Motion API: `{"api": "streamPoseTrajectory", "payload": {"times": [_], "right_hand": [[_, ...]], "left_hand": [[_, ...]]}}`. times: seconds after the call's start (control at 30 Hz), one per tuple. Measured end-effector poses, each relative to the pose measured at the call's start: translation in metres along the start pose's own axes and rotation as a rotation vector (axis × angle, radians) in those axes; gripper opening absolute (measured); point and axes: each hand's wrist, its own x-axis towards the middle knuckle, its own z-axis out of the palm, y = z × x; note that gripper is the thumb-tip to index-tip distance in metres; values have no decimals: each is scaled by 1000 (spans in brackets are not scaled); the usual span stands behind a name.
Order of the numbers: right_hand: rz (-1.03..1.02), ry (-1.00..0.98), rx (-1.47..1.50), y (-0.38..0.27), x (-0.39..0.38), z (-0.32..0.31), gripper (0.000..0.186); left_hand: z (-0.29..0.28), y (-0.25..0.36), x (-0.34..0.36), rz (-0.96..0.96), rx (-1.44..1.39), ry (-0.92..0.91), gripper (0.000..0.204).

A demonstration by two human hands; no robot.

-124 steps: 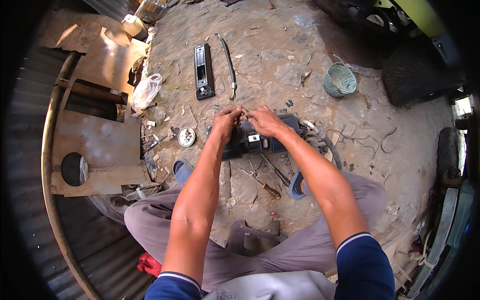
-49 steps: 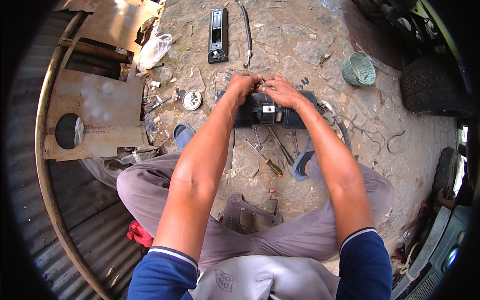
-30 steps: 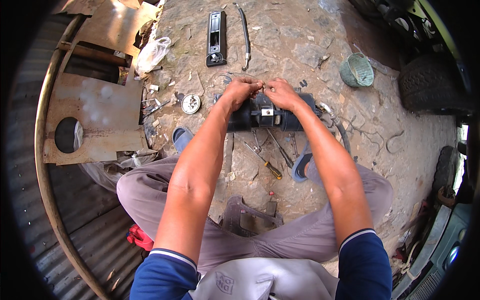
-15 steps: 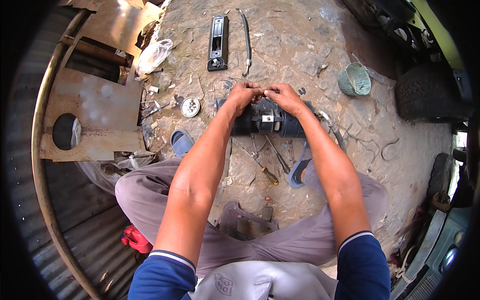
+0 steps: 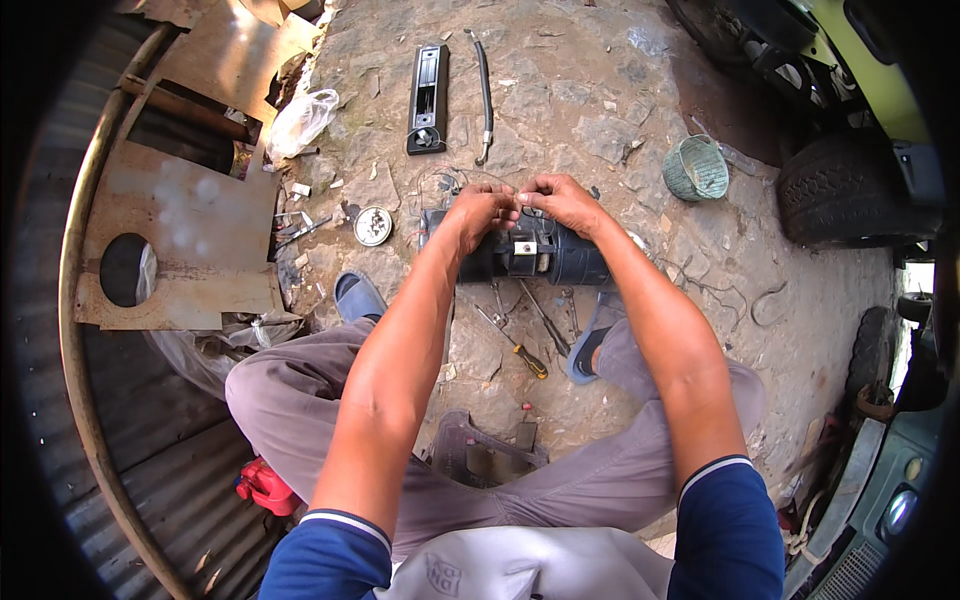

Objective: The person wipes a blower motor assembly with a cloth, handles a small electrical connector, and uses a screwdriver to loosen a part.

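Note:
Both my hands meet above a black unit (image 5: 580, 262) with two rounded drum-like ends and a small pale square at its middle, lying on the ground. My left hand (image 5: 482, 212) is closed, its fingers curled with their tips together. Facing it, my right hand (image 5: 562, 203) pinches thumb against forefinger. A thin wire (image 5: 478, 172) arcs from the unit's left side to the fingertips, where both hands seem to grip it; its end is hidden. Below the unit lie a screwdriver (image 5: 530, 362) with a yellow-black handle and several other slim tools.
Beyond the unit lie a long black panel (image 5: 428, 100) and a black hose (image 5: 486, 95). A round tin (image 5: 373, 226) of small parts stands left; a green basket (image 5: 697, 168) stands right, before a tyre (image 5: 850, 195). Cut metal sheets (image 5: 185, 235) line the left side.
The whole view has shifted slightly. My fingertips have drawn a little apart, and my left fingers are more curled. The wire's arc shows more plainly; the unit stays on the ground.

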Motion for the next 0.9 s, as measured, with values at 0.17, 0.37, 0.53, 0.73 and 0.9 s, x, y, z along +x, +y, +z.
{"api": "streamPoseTrajectory", "payload": {"times": [0.17, 0.37, 0.53, 0.73, 0.9], "right_hand": [[-53, -182, -298, -1, 2, -8, 22], [-123, -246, -570, -13, -10, 3, 20], [-101, -186, -622, -13, -14, 7, 24], [-108, -171, -575, -1, -14, 1, 20], [-132, -260, -579, 4, -6, 2, 19]], "left_hand": [[14, -14, -59, 92, -109, 152, 34], [32, -75, -96, 48, -442, 191, 26], [27, -118, -103, -111, -441, 215, 18], [46, -111, -99, -158, -547, 197, 28], [55, -111, -93, -98, -460, 186, 22]]}}
